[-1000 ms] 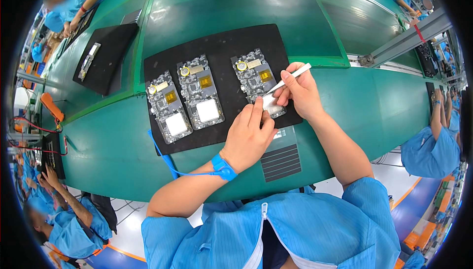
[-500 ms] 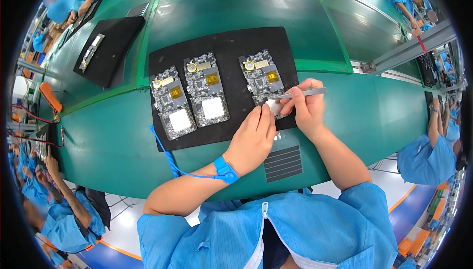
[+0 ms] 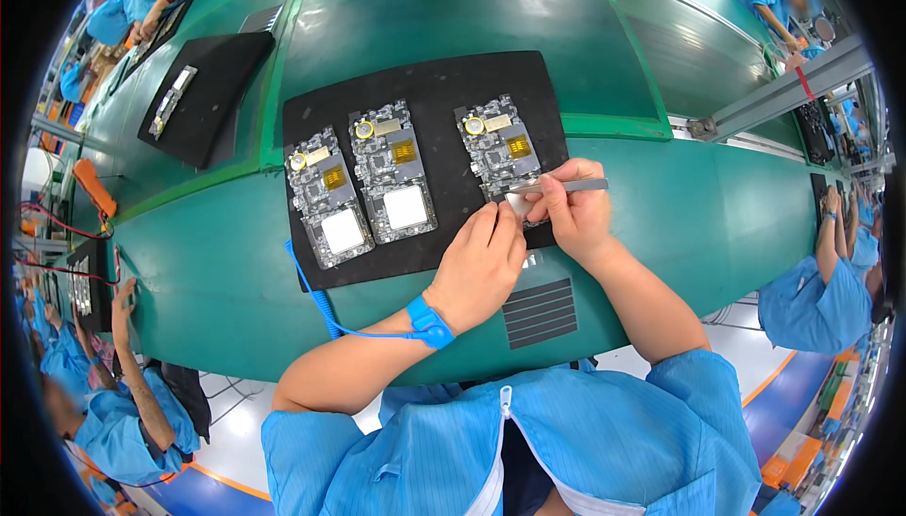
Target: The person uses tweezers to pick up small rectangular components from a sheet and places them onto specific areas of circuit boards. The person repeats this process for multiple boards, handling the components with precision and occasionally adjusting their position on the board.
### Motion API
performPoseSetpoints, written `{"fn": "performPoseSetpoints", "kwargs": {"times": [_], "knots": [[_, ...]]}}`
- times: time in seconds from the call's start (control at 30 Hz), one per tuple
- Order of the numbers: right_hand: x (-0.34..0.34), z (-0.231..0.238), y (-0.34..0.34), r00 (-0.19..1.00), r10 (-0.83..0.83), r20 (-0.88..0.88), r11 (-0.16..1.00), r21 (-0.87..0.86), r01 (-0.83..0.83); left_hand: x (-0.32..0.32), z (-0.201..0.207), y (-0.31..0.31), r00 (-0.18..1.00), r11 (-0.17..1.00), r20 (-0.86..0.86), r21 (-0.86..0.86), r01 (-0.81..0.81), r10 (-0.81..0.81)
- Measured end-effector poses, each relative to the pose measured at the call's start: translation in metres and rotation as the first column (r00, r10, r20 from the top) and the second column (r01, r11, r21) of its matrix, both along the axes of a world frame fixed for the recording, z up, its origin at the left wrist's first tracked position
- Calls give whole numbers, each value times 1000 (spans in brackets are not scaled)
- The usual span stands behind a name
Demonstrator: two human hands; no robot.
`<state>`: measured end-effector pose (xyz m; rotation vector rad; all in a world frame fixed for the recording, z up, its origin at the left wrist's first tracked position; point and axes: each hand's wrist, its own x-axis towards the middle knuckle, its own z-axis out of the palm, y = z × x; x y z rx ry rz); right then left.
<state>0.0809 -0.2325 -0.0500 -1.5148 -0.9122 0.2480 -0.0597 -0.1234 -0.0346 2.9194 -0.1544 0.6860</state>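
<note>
My right hand [image 3: 578,219] is closed on silver tweezers [image 3: 589,185], their tips pointing left and down at the lower part of the rightmost circuit board [image 3: 497,146]. Fingers together, my left hand [image 3: 479,256] grips the lower left edge of that board; its thumb is hidden. Between the hands, a pale square area on the board is partly covered by fingers. To the left lie two similar boards, the middle circuit board [image 3: 392,162] and the leftmost circuit board [image 3: 321,186], each with a white square, a yellow-ringed round part and an amber patch.
The boards lie on a black mat [image 3: 434,82] on a green bench [image 3: 642,261]. A dark striped sheet [image 3: 540,314] sits near the front edge. A blue wrist strap [image 3: 429,323] with a coiled cord [image 3: 327,313] crosses at left. Co-workers sit around.
My right hand and the tweezers have shifted slightly left and down; the tweezers lie flatter. My left hand stays by the same board. At far left, a co-worker's hand has moved away from their boards.
</note>
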Motion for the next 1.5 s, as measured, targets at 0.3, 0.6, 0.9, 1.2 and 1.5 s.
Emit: {"fn": "performPoseSetpoints", "kwargs": {"times": [0.3, 0.6, 0.9, 1.2, 1.5], "knots": [[0, 20, -1, 928, -87, -361, 986, 101, 132, 4, 6, 7, 1000, 975, -8, -220, 26, -28], [-49, 22, -57, 840, -100, -533, 993, -4, 115, 5, 27, 31, 979, 926, -99, -354, 133, -178], [-25, 15, -15, 989, -139, -50, 990, 26, 140, -10, 17, 12, 990, 986, -106, -147, 74, -90], [-21, -10, -6, 981, -93, 171, 995, 34, 88, -12, 6, 14, 989, 985, -122, -159, 69, -89], [-17, -11, -5, 894, -88, 440, 996, 38, 79, -12, 4, 14, 992, 984, -100, -165, 65, -83]]}}
